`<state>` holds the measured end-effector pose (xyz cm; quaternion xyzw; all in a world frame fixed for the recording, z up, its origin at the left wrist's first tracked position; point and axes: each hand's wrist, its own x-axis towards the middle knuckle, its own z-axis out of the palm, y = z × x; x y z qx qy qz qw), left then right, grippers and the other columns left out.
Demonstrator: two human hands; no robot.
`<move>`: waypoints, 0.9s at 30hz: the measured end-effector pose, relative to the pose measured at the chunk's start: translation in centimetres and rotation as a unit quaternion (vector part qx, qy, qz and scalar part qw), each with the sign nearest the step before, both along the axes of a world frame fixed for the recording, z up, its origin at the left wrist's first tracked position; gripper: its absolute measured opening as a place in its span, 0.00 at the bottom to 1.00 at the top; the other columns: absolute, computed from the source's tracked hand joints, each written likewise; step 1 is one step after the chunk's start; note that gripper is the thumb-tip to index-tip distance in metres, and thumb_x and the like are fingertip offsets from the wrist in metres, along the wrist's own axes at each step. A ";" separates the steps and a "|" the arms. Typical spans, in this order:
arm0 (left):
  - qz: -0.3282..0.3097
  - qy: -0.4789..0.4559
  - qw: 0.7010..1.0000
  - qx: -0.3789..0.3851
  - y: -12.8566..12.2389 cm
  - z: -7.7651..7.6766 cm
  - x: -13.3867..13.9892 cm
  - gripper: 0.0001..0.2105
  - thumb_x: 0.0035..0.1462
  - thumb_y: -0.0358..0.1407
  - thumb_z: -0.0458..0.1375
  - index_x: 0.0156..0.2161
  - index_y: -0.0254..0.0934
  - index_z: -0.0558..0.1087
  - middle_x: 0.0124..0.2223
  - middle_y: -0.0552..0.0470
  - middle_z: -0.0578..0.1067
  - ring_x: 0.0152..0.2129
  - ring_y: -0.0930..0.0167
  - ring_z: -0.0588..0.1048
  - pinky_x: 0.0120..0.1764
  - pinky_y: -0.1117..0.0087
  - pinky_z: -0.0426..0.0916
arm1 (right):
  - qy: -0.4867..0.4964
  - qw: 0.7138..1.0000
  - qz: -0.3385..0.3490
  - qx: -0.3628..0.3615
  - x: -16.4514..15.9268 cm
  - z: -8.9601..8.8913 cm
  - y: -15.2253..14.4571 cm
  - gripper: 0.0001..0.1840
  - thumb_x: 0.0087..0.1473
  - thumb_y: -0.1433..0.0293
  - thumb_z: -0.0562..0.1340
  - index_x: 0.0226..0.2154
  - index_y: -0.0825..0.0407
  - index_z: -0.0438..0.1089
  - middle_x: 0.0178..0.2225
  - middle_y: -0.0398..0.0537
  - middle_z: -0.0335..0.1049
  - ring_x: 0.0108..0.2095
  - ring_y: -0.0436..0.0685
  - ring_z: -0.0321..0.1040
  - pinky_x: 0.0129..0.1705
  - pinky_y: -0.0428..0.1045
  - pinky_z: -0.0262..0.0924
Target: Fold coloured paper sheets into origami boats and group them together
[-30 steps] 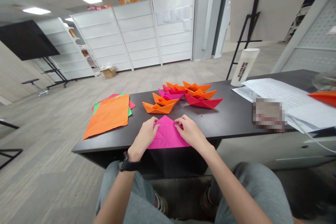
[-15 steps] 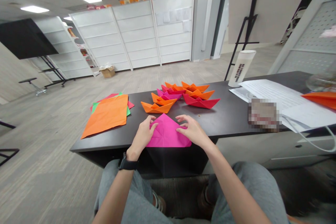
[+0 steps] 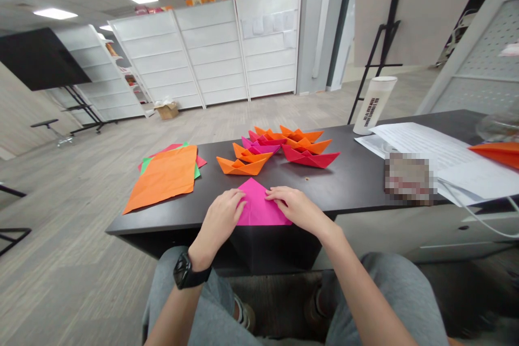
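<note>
A pink sheet of paper (image 3: pixel 259 210), folded to a point at its far end, lies at the near edge of the dark table (image 3: pixel 320 192). My left hand (image 3: pixel 225 213) grips its left slanted edge, fingers curled and thumb against the paper. On the opposite slanted edge, my right hand (image 3: pixel 298 205) holds the paper between bent fingers and thumb. Just beyond stand folded paper boats in two rows: an orange boat (image 3: pixel 244 165) nearest on the left, a red boat (image 3: pixel 310 157) on the right, and several more behind.
At the left lies a stack of coloured sheets with an orange sheet (image 3: pixel 166 175) on top. To the right are a blurred-out object (image 3: pixel 408 178), printed papers (image 3: pixel 421 143), a white tumbler (image 3: pixel 373 105) and a white cable (image 3: pixel 482 213). White shelving (image 3: pixel 211 54) stands across the room.
Both hands have moved inward along the pink paper's slanted edges, covering more of it. My left wrist has turned, showing more of the watch face. The boats and stack stay put.
</note>
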<state>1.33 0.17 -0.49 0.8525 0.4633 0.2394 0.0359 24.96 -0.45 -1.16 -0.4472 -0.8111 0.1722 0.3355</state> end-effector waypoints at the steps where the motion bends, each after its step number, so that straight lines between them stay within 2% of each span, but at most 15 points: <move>1: -0.005 0.013 1.000 -0.002 -0.7 0.1 -0.1 0.12 0.66 0.35 0.55 0.51 0.34 0.74 0.53 0.40 0.77 0.52 0.59 0.75 0.56 0.53 0.68 | -0.007 1.000 0.000 0.000 0.1 0.0 -0.1 0.19 0.61 0.81 0.54 0.44 0.53 0.79 0.49 0.54 0.78 0.56 0.60 0.71 0.60 0.59 0.63; 4: -0.005 0.079 0.997 -0.002 -2.4 0.0 -0.7 0.28 0.60 0.48 0.61 0.59 0.32 0.70 0.62 0.34 0.70 0.59 0.51 0.69 0.58 0.47 0.65 | -0.020 1.000 0.007 -0.002 0.4 0.2 -0.3 0.21 0.60 0.81 0.54 0.47 0.52 0.78 0.52 0.53 0.76 0.57 0.59 0.70 0.61 0.57 0.63; 6: -0.011 0.115 0.993 -0.010 -2.8 -0.1 -1.1 0.35 0.57 0.50 0.64 0.64 0.33 0.65 0.65 0.34 0.67 0.61 0.51 0.67 0.60 0.48 0.65 | -0.030 0.999 0.019 -0.009 0.6 0.5 -0.5 0.19 0.61 0.78 0.56 0.49 0.52 0.77 0.54 0.54 0.75 0.58 0.59 0.68 0.63 0.57 0.61; 8: -0.017 0.130 0.991 -0.024 -2.7 -0.3 -1.4 0.34 0.58 0.45 0.64 0.66 0.35 0.63 0.67 0.35 0.64 0.63 0.53 0.66 0.61 0.51 0.64 | -0.050 0.998 0.038 -0.028 0.8 0.8 -0.8 0.19 0.60 0.70 0.62 0.54 0.52 0.74 0.59 0.56 0.70 0.62 0.62 0.64 0.66 0.61 0.55; 11: -0.020 0.131 0.990 -0.043 -2.3 -0.5 -1.7 0.29 0.61 0.35 0.60 0.66 0.35 0.63 0.68 0.37 0.62 0.65 0.56 0.63 0.63 0.52 0.62 | -0.094 0.990 0.079 -0.062 1.0 1.1 -1.4 0.38 0.49 0.58 0.72 0.61 0.50 0.67 0.66 0.57 0.59 0.68 0.68 0.52 0.69 0.68 0.41; 13: -0.027 0.120 0.991 -0.061 -2.0 -0.5 -2.0 0.28 0.61 0.31 0.58 0.66 0.36 0.63 0.69 0.38 0.62 0.66 0.57 0.61 0.63 0.51 0.60 | -0.110 0.987 0.095 -0.072 1.0 1.1 -1.6 0.44 0.45 0.57 0.74 0.62 0.48 0.65 0.68 0.55 0.55 0.69 0.67 0.49 0.70 0.69 0.36; 15: -0.045 0.095 0.991 -0.082 -1.5 -0.3 -2.7 0.28 0.61 0.30 0.56 0.66 0.38 0.62 0.69 0.40 0.62 0.65 0.58 0.62 0.64 0.50 0.60 | -0.103 0.987 0.096 -0.075 1.1 1.1 -1.6 0.38 0.50 0.58 0.72 0.61 0.46 0.66 0.67 0.53 0.58 0.68 0.65 0.51 0.70 0.68 0.35; 17: -0.073 0.053 0.991 -0.095 -1.0 0.1 -3.6 0.25 0.63 0.32 0.55 0.65 0.40 0.65 0.67 0.42 0.66 0.63 0.60 0.66 0.63 0.53 0.61 | -0.081 0.989 0.097 -0.077 1.3 1.0 -1.4 0.28 0.57 0.58 0.67 0.59 0.45 0.69 0.65 0.51 0.62 0.67 0.61 0.54 0.70 0.66 0.36; 20: -0.089 -0.002 0.993 -0.081 -0.4 0.8 -5.2 0.14 0.66 0.37 0.54 0.53 0.41 0.77 0.58 0.45 0.75 0.55 0.63 0.73 0.59 0.58 0.67 | -0.053 0.991 0.100 -0.077 1.5 1.0 -1.2 0.18 0.64 0.60 0.61 0.54 0.45 0.73 0.62 0.49 0.67 0.65 0.59 0.59 0.70 0.66 0.38; 23: -0.067 -0.017 0.995 -0.078 -0.1 1.2 -6.2 0.12 0.67 0.39 0.53 0.44 0.41 0.80 0.49 0.47 0.80 0.47 0.64 0.77 0.53 0.62 0.71 | -0.042 0.991 0.099 -0.077 1.6 1.1 -1.1 0.16 0.66 0.63 0.58 0.52 0.44 0.75 0.61 0.48 0.68 0.64 0.59 0.60 0.69 0.67 0.39; 27: -0.035 -0.048 0.994 -0.095 0.2 1.2 -6.5 0.12 0.66 0.39 0.54 0.48 0.43 0.78 0.48 0.50 0.81 0.45 0.64 0.79 0.49 0.64 0.72 | -0.027 0.993 0.094 -0.068 1.5 0.9 -1.0 0.16 0.66 0.65 0.56 0.51 0.47 0.75 0.60 0.50 0.69 0.63 0.60 0.62 0.69 0.66 0.43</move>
